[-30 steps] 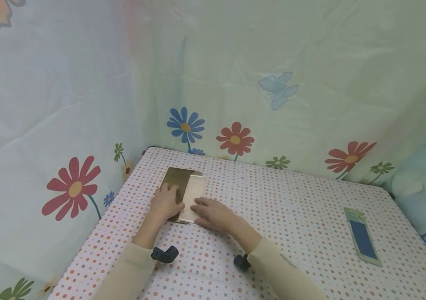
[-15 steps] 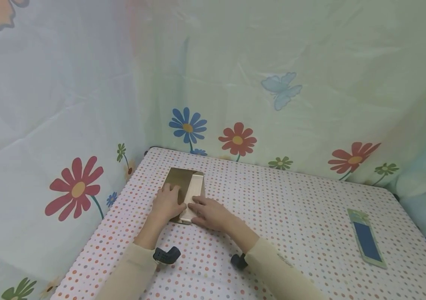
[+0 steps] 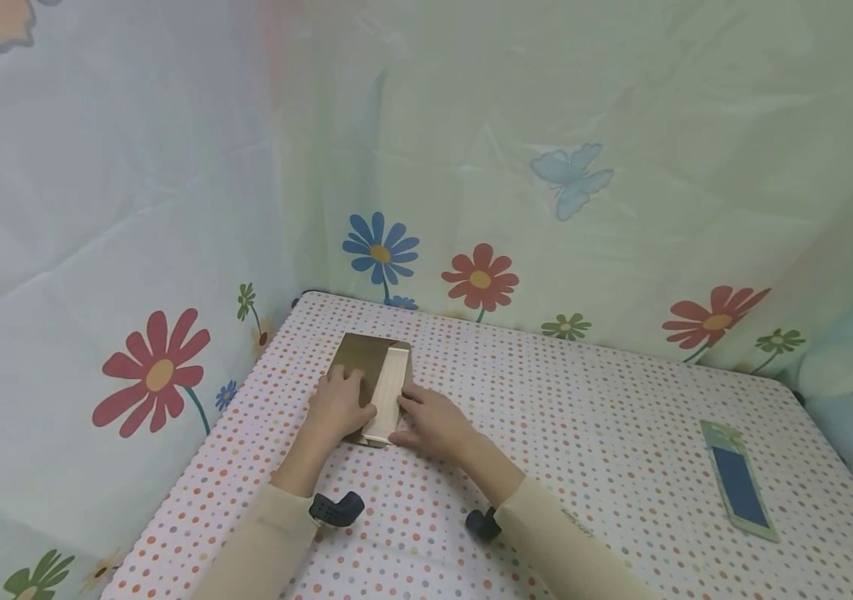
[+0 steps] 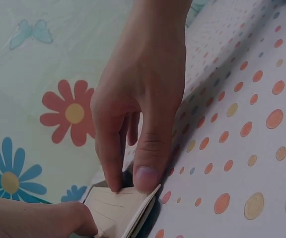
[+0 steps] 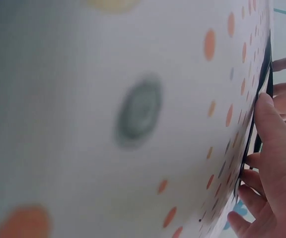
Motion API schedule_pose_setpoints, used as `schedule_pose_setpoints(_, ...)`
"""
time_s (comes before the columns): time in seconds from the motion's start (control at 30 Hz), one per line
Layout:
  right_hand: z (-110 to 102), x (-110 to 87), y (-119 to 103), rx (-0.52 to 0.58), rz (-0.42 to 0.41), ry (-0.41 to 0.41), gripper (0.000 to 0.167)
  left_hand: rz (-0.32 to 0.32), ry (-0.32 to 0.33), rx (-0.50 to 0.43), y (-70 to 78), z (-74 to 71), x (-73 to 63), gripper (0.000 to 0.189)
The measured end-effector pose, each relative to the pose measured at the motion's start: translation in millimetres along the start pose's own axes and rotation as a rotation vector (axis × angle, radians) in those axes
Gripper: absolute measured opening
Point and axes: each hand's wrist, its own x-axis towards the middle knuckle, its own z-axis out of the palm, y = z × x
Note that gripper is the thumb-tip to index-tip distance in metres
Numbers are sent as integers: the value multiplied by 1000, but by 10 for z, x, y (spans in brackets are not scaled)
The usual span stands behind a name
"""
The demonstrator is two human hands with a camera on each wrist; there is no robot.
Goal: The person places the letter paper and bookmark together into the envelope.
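Towards the left of the table lies a glossy gold-brown flat sheet (image 3: 365, 350). On its right part sits a narrower cream paper piece (image 3: 391, 383) with faint lines; the left wrist view shows layered edges on the cream piece (image 4: 114, 206). My left hand (image 3: 335, 406) rests its fingers on the gold sheet, its thumb touching the cream piece. With thumb at the near corner and fingers at the right side, my right hand (image 3: 436, 423) holds the cream piece's right edge. In the right wrist view the right hand (image 5: 282, 163) partly hides both.
A long green flat item with a dark blue panel (image 3: 737, 483) lies at the table's right. The table (image 3: 561, 450) wears a dotted cover. A flower-printed curtain (image 3: 584, 108) stands along its back and left sides.
The cream piece's right edge shifted left, baring some gold beside it. My right hand then moved slightly back to the right, onto that edge. My left hand stayed nearly still; the view shifted slightly.
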Motion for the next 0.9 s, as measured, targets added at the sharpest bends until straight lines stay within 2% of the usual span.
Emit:
schedule_pose_setpoints(0.23, 17, 54, -55, -40, 51, -16, 70, 5, 0, 6, 5, 5, -4, 64)
schedule_pose_setpoints(0.47, 39, 131, -105, -92, 60, -9, 69, 7, 0, 1, -2, 0, -1, 64)
schedule_pose_setpoints(0.9, 31, 178, -175, -68, 59, -12, 71, 9, 1, 4, -2, -5, -10, 63)
